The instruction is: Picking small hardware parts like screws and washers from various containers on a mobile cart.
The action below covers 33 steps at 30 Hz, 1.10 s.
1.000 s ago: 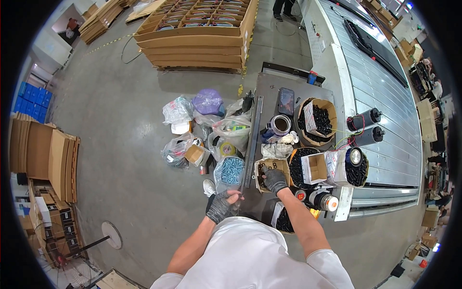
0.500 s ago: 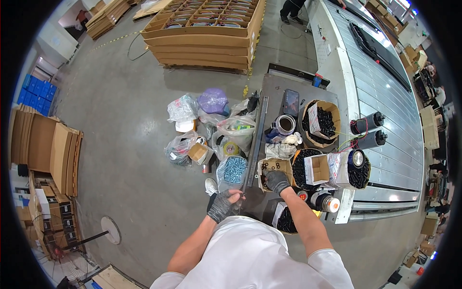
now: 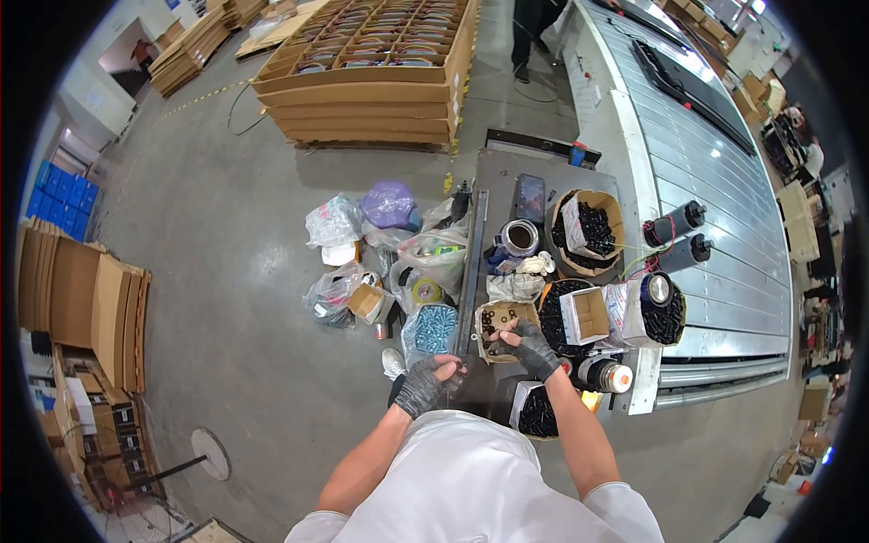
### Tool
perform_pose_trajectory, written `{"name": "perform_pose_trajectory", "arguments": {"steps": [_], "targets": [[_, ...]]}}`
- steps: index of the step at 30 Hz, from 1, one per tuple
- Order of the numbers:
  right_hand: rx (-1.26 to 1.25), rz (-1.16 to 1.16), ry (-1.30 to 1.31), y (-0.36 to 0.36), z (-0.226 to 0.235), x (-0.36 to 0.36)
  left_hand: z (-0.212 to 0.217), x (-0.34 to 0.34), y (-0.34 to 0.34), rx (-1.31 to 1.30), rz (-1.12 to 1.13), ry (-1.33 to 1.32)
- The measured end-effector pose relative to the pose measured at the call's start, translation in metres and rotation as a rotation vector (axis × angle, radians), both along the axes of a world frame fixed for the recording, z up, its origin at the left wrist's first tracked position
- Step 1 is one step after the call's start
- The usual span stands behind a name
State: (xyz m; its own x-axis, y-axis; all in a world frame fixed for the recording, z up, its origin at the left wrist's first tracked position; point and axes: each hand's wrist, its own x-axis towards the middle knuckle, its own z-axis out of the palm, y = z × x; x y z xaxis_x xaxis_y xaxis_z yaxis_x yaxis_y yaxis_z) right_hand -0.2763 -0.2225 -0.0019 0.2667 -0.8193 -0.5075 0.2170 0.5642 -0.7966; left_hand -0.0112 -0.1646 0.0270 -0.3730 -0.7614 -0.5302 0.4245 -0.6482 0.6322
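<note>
My left hand (image 3: 425, 384), in a grey fingerless glove, is at the table's near left edge. Its thumb and fingers pinch something small and dark, too small to name. My right hand (image 3: 529, 347), gloved the same way, is over an open cardboard box (image 3: 529, 314) of small black rings (image 3: 493, 319). Its thumb and fingertips are pressed together above the box; what they hold, if anything, cannot be made out. Beside my left hand a bag of blue-grey screws (image 3: 434, 328) stands open. Just right of the ring box is a container of black parts (image 3: 553, 319).
On the dark table (image 3: 507, 172) are a phone (image 3: 529, 197), an open can (image 3: 520, 237) and a round carton of black parts (image 3: 596, 230). A thermos (image 3: 612, 376) lies near my right forearm. Two black cylinders (image 3: 674, 226) rest by the metal conveyor (image 3: 724, 226). Another person (image 3: 529, 36) stands beyond.
My right hand has risen out of the ring box, its fingertips now pinched together above it. My left hand stays pinched at the table edge. The view has shifted slightly.
</note>
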Motion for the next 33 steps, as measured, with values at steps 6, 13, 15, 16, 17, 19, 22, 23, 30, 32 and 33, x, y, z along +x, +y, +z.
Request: {"name": "perform_pose_trajectory", "arguments": {"steps": [6, 13, 15, 16, 17, 19, 22, 23, 30, 32, 33], "targets": [[0.107, -0.296, -0.379, 0.033, 0.046, -0.003, 0.01, -0.023, -0.023, -0.069, -0.032, -0.115], [0.029, -0.3, -0.352, 0.05, 0.067, 0.007, 0.024, -0.041, -0.031, -0.081, 0.012, -0.078], [0.002, -0.283, -0.303, 0.052, 0.074, 0.008, 0.025, -0.045, -0.031, -0.183, 0.023, -0.192], [-0.024, -0.267, -0.256, 0.053, 0.078, 0.009, 0.025, -0.046, -0.03, -0.184, 0.026, -0.191], [-0.023, -0.267, -0.256, 0.055, 0.081, 0.01, 0.028, -0.049, -0.03, -0.215, 0.036, -0.213], [-0.154, -0.254, -0.034, 0.058, 0.085, 0.016, 0.031, -0.054, -0.029, -0.244, 0.048, -0.235], [-0.228, -0.25, 0.064, 0.061, 0.085, 0.027, 0.037, -0.066, -0.027, -0.305, 0.087, -0.31], [-0.23, -0.246, 0.062, 0.062, 0.085, 0.032, 0.034, -0.067, -0.026, -0.307, 0.092, -0.312], [-0.329, -0.332, 0.276, 0.066, 0.071, 0.057, 0.036, -0.077, -0.022, -0.431, 0.196, -0.409], [-0.351, -0.358, 0.308, 0.067, 0.068, 0.063, 0.04, -0.079, -0.022, -0.462, 0.24, -0.426], [-0.383, -0.375, 0.367, 0.067, 0.067, 0.065, 0.045, -0.08, -0.023, -0.489, 0.252, -0.454]]}}
